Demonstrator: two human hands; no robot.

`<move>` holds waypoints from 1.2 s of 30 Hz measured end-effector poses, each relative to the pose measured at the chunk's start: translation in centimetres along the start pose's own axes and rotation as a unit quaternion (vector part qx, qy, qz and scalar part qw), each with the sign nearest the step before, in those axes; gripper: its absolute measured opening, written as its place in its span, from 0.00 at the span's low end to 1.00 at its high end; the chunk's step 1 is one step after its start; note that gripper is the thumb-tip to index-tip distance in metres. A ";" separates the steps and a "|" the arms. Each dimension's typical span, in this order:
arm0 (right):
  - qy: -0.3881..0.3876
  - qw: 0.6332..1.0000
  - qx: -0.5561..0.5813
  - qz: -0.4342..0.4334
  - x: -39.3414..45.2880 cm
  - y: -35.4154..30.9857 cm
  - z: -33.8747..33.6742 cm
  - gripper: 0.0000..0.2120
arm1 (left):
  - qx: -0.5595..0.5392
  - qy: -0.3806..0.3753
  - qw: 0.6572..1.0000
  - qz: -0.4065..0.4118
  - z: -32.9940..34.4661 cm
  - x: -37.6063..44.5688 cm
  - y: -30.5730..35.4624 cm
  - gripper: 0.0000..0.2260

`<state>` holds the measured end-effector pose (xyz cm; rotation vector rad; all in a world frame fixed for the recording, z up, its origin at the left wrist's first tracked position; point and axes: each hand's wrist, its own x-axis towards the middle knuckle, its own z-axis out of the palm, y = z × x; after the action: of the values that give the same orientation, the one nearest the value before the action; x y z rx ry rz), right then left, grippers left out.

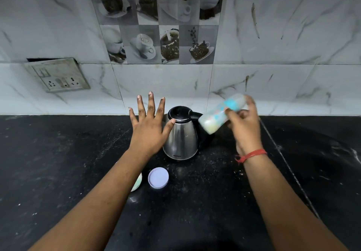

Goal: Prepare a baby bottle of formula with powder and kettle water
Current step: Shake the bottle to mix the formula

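My right hand (245, 125) grips a baby bottle (218, 114) with blue and yellow prints, tilted and blurred, held in the air right of the kettle. Whitish liquid shows in its lower end. A steel kettle (180, 135) with a black lid and handle stands on the black counter (214, 202). My left hand (149, 125) hovers left of the kettle, fingers spread straight, thumb close to the kettle's top. A lilac round lid (158, 177) lies in front of the kettle. A pale green and white object (136, 185) is partly hidden under my left forearm.
A marble-tiled wall rises behind the counter, with a power socket plate (58, 75) at the left. Powder specks are scattered over the counter around the kettle.
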<state>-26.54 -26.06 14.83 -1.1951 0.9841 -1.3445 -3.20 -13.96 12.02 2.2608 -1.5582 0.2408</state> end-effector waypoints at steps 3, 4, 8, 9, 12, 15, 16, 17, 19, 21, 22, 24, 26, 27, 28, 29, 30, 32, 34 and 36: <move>0.075 0.996 0.041 -0.012 -0.4 0.0 0.3 0.35 | 0.009 -0.008 1.000 0.000 0.0 -0.3 0.1 0.36; 0.012 1.000 -0.001 -0.006 -1.1 0.7 0.7 0.35 | 0.013 -0.009 1.000 0.003 0.0 -0.3 0.2 0.36; -0.065 0.996 -0.059 0.018 -2.3 2.3 1.0 0.35 | 0.011 -0.009 1.000 0.009 0.3 -0.6 0.8 0.35; -0.046 0.998 -0.049 0.021 -2.3 2.4 0.9 0.35 | 0.013 -0.011 1.000 0.011 0.4 -0.8 0.8 0.35; -0.064 0.996 -0.052 0.038 -2.7 3.1 0.4 0.35 | 0.011 -0.013 1.000 0.012 1.0 -1.8 0.6 0.35; -0.084 0.992 -0.089 0.038 -3.3 4.1 -0.1 0.35 | 0.011 -0.022 1.000 0.003 1.8 -3.0 0.6 0.35; -0.087 0.990 -0.102 0.039 -3.6 4.4 -0.2 0.35 | 0.012 -0.026 1.000 0.001 2.1 -3.5 0.6 0.35; -0.091 0.988 -0.117 0.037 -3.9 4.8 -0.3 0.36 | 0.013 -0.032 0.999 0.000 2.4 -4.0 0.7 0.36; -0.104 0.983 -0.149 0.030 -4.7 5.8 -0.3 0.38 | 0.011 -0.044 0.999 -0.002 3.1 -5.1 0.7 0.36; -0.128 0.976 -0.176 0.028 -5.6 6.9 -0.5 0.41 | 0.008 -0.056 0.998 -0.007 3.8 -6.1 0.5 0.36; -0.143 0.971 -0.187 0.030 -5.9 7.4 -0.6 0.43 | 0.008 -0.063 0.998 -0.011 4.1 -6.6 0.4 0.36; -0.171 0.961 -0.212 0.042 -6.3 8.2 -0.6 0.46 | 0.013 -0.078 0.997 -0.014 4.7 -7.6 0.2 0.36; -0.182 0.949 -0.250 0.055 -6.7 8.6 -0.5 0.46 | 0.016 -0.092 0.996 -0.015 5.2 -8.5 0.1 0.36; -0.187 0.943 -0.268 0.059 -6.9 8.9 -0.5 0.44 | 0.017 -0.099 0.995 -0.016 5.4 -8.9 0.0 0.36; -0.192 0.939 -0.280 0.057 -7.1 9.0 -0.4 0.41 | 0.019 -0.105 0.994 -0.017 5.6 -9.2 -0.1 0.36; -0.198 0.936 -0.287 0.049 -7.4 9.2 -0.3 0.37 | 0.020 -0.112 0.993 -0.018 5.8 -9.6 -0.1 0.36; -0.203 0.932 -0.296 0.040 -7.7 9.4 -0.3 0.33 | 0.020 -0.119 0.992 -0.018 6.1 -9.9 -0.2 0.36; -0.210 0.924 -0.319 0.022 -8.2 9.9 -0.4 0.29 | 0.021 -0.130 0.991 -0.014 6.5 -10.5 -0.2 0.36; -0.209 0.918 -0.338 0.012 -8.5 10.5 -0.5 0.29 | 0.021 -0.134 0.991 -0.011 6.8 -10.9 -0.2 0.35; -0.209 0.913 -0.349 0.006 -9.0 11.1 -0.7 0.29 | 0.021 -0.138 0.990 -0.011 7.1 -11.2 -0.2 0.35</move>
<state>-25.60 -18.60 2.70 -1.9097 1.1829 -0.6653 -7.65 -7.12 1.62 2.4266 -1.6733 -0.0494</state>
